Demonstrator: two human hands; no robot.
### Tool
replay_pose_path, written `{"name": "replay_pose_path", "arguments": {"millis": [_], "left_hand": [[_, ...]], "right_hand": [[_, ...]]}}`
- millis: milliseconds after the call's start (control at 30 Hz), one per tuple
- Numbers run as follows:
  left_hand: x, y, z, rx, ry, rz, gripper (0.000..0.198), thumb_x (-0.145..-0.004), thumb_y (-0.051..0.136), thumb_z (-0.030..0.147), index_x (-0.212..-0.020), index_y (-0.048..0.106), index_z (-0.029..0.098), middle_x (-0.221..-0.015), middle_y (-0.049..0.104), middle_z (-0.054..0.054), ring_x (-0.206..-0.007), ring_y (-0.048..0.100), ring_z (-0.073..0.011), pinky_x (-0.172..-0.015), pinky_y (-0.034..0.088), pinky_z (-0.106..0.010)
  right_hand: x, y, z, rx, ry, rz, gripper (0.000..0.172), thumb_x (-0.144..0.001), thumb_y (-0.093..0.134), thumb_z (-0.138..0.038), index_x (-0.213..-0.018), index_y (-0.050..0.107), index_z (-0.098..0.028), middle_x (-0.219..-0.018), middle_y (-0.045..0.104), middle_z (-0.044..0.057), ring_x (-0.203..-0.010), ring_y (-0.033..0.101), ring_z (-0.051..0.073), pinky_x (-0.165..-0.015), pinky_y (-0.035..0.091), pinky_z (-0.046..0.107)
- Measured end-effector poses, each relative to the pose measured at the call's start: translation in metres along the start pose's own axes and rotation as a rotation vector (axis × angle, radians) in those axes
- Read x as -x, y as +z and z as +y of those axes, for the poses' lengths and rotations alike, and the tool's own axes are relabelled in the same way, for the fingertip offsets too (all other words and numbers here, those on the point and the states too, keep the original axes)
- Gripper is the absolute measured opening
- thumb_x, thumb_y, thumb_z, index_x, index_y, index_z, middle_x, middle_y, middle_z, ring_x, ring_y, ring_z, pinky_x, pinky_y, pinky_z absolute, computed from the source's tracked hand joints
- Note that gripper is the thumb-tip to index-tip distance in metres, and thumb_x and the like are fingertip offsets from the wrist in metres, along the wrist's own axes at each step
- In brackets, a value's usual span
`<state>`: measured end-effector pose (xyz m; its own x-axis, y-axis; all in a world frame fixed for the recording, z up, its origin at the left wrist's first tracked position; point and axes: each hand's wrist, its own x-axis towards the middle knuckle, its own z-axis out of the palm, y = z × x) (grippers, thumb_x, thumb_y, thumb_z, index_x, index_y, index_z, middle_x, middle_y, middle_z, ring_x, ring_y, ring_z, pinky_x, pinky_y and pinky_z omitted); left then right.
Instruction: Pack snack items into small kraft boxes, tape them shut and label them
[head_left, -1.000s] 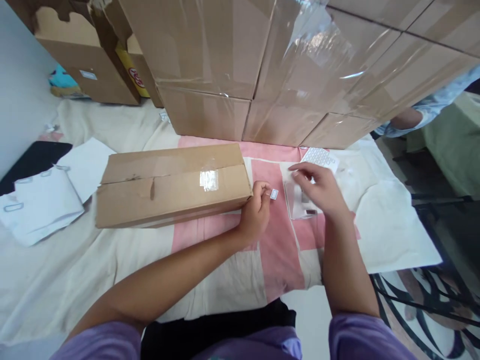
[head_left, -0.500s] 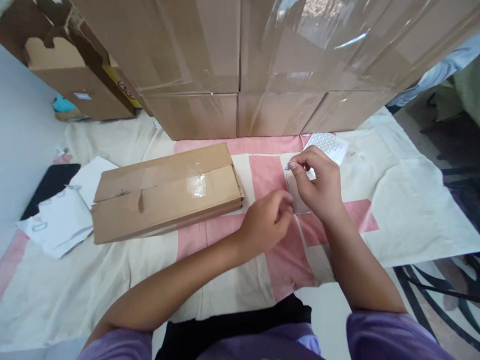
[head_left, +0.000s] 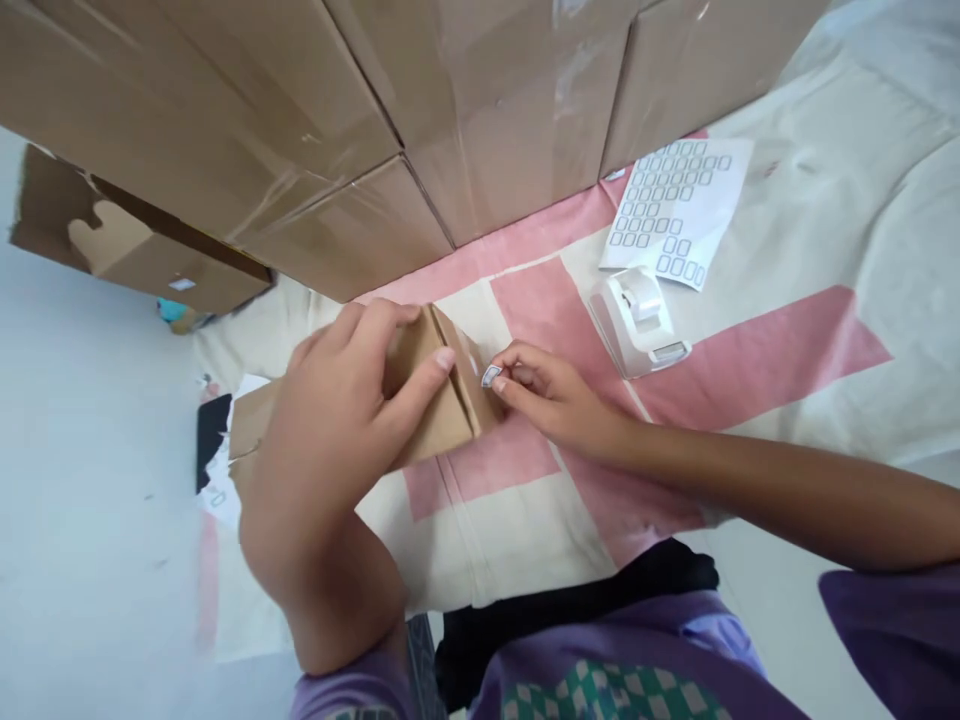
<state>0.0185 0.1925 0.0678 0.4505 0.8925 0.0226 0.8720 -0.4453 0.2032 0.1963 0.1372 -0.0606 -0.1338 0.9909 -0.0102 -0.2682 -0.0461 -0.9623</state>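
A long brown cardboard box (head_left: 435, 425) lies in front of me, its right end facing my right hand. My left hand (head_left: 337, 390) grips that end from above, thumb by the top edge and fingers towards the far side. Between thumb and fingers of my right hand (head_left: 544, 395) is a small white label with a dark outline (head_left: 490, 376), close to the box's end face. The hand covers much of the box's top.
A white tape dispenser (head_left: 637, 320) stands to the right, with a sheet of outlined labels (head_left: 679, 205) behind it. Large taped cartons (head_left: 510, 120) form a wall at the back. An opened carton (head_left: 165, 245) and torn paper (head_left: 219, 490) are at the left, on the pink-and-cream cloth (head_left: 517, 505).
My left hand has moved left onto the box's end. My right hand has brought the label from beside the dispenser to the box, and the view has turned, uncovering the dispenser.
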Motion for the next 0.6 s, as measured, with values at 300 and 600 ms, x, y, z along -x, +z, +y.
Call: {"name": "replay_pose_path", "arguments": {"millis": [300, 600], "left_hand": [[-0.0058, -0.0050, -0.0060, 0.154, 0.061, -0.112, 0.019, -0.096, 0.053, 0.043, -0.091, 0.059, 0.025, -0.087, 0.064, 0.000, -0.077, 0.057, -0.0185, -0.073, 0.044, -0.032], [-0.0022, -0.0055, -0.0028, 0.158, 0.057, -0.105, 0.011, -0.098, 0.055, 0.034, -0.092, 0.056, 0.024, -0.085, 0.061, 0.005, -0.075, 0.056, -0.0123, -0.070, 0.040, -0.028]], "right_hand": [[-0.0042, -0.0071, 0.0032, -0.106, -0.003, -0.057, 0.023, -0.087, 0.072, -0.036, -0.079, 0.058, -0.020, -0.076, 0.058, -0.001, -0.071, 0.053, 0.013, -0.066, 0.044, 0.028], [0.0024, -0.0006, 0.0109, -0.121, 0.085, -0.129, 0.022, -0.078, 0.075, -0.027, -0.071, 0.056, -0.020, -0.070, 0.054, -0.003, -0.062, 0.047, 0.011, -0.058, 0.037, 0.026]]}}
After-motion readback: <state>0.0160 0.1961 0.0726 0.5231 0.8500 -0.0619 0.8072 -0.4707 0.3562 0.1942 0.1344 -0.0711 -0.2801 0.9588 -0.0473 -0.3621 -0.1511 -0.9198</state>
